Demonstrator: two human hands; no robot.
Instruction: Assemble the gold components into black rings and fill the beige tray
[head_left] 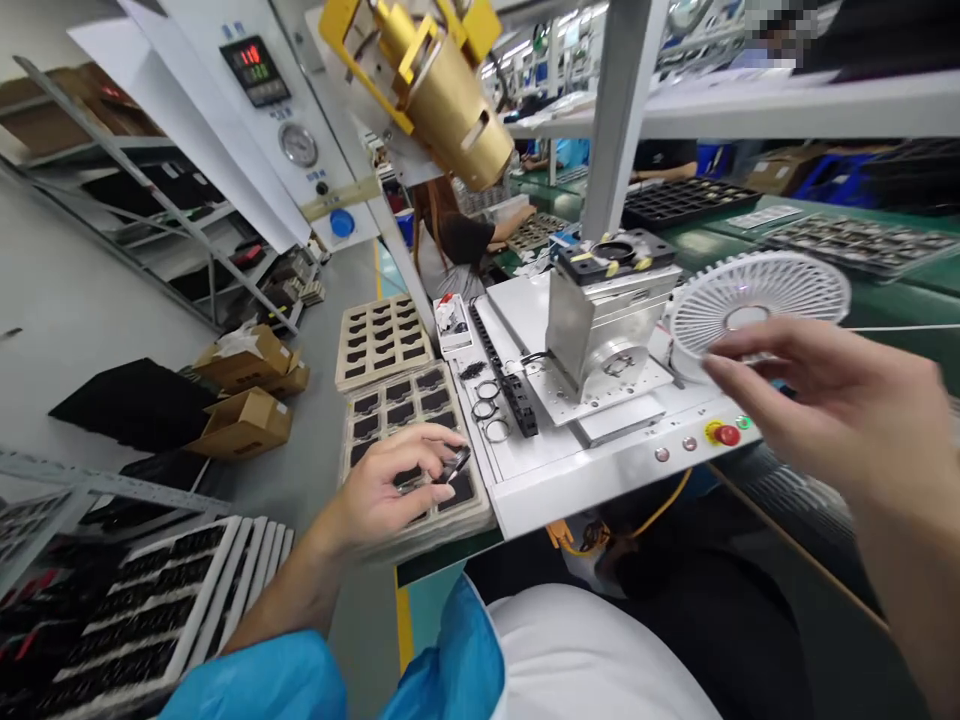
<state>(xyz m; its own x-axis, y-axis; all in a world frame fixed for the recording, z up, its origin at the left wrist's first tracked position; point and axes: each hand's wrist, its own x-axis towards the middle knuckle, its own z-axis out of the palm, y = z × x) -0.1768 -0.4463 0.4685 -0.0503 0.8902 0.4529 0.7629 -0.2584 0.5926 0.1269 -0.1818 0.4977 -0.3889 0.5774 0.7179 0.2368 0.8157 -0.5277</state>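
Observation:
My left hand rests on a beige compartment tray of small black parts and pinches one small black part between thumb and fingers. My right hand hovers at the right, fingers loosely spread and blurred, holding nothing that I can see, just in front of a white fan. Between the hands stands a white machine base with a metal fixture block topped by a black nest. Above it hangs a gold cylindrical press head.
A second beige tray lies behind the first. Metal rings and a black cable chain sit on the machine base, with a red stop button at its front. Stacked white trays stand lower left. A person works at the far bench.

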